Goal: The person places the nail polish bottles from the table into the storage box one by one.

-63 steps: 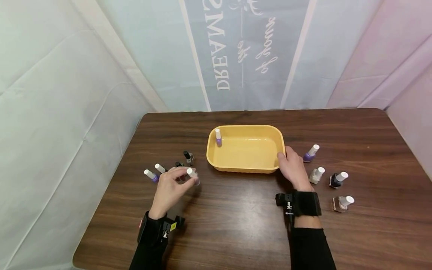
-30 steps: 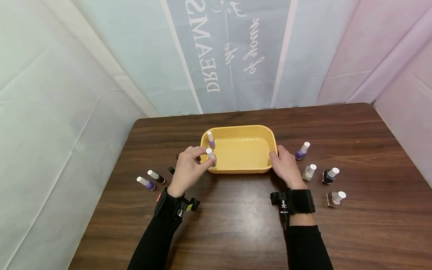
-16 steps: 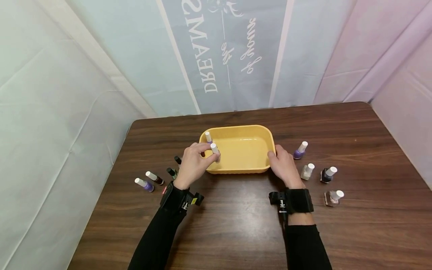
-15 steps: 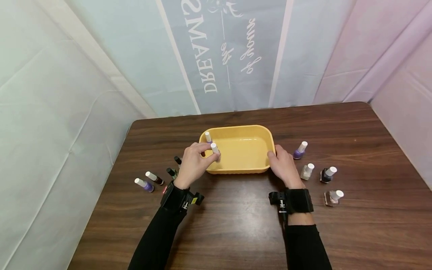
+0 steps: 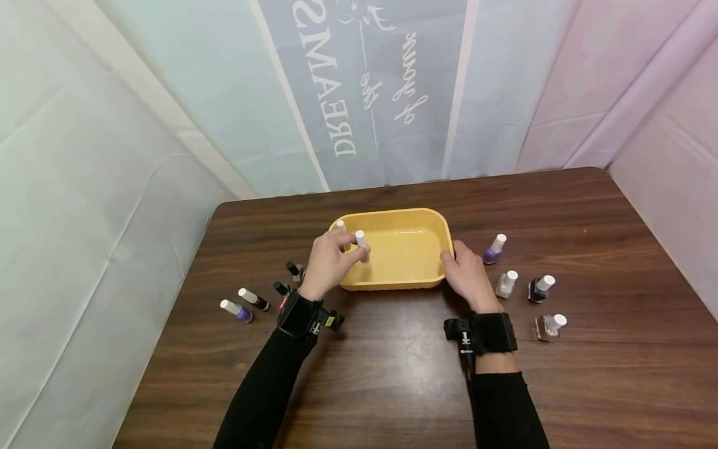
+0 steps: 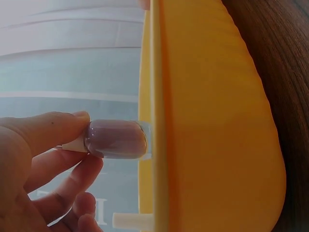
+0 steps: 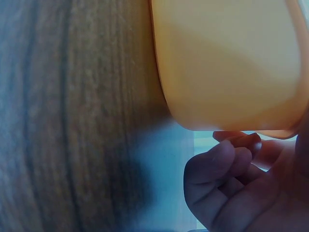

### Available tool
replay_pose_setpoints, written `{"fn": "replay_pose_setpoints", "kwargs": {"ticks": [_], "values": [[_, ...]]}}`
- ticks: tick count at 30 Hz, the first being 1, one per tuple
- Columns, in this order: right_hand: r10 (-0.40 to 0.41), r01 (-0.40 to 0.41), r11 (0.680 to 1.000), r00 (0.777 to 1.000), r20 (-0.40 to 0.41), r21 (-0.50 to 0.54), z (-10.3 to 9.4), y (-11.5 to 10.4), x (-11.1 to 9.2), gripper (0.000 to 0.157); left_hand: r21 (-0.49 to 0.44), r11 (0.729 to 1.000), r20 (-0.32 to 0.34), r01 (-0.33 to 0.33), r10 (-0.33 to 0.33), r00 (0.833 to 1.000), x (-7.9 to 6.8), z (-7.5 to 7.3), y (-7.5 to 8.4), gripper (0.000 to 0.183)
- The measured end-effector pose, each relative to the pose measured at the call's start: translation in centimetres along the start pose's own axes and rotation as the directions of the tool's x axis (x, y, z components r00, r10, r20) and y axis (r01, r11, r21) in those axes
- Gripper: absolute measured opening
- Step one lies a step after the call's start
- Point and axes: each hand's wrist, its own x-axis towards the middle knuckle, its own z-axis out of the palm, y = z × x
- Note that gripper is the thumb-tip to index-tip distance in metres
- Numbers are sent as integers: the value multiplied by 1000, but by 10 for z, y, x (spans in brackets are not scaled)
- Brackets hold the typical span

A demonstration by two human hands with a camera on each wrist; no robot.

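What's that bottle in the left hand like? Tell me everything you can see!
The bottle is rounded and looks like clear, shiny glass, greyish purple inside, with a plain white cap. It's closed and held cap up, tilted a little. The left hand pinches it near the cap, over the left part of the yellow tray. I can't tell whether its bottom touches the tray.

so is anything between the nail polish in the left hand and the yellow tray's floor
Nothing visible is: the left hand holds the nail polish bottle above the yellow tray, and the other white-capped bottle inside is off to the side, at the far left corner.
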Motion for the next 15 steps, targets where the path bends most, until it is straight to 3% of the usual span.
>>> {"fn": "replay_pose_setpoints", "kwargs": {"ticks": [6, 15], "values": [[11, -11, 1000, 1000, -1, 7, 0, 0, 0, 39, -10, 998, 20, 57, -57, 998, 7, 5, 0, 12], [12, -12, 1000, 1000, -5, 4, 1, 1, 0, 38, 0, 997, 24, 81, -81, 996, 12, 15, -5, 15]]}}
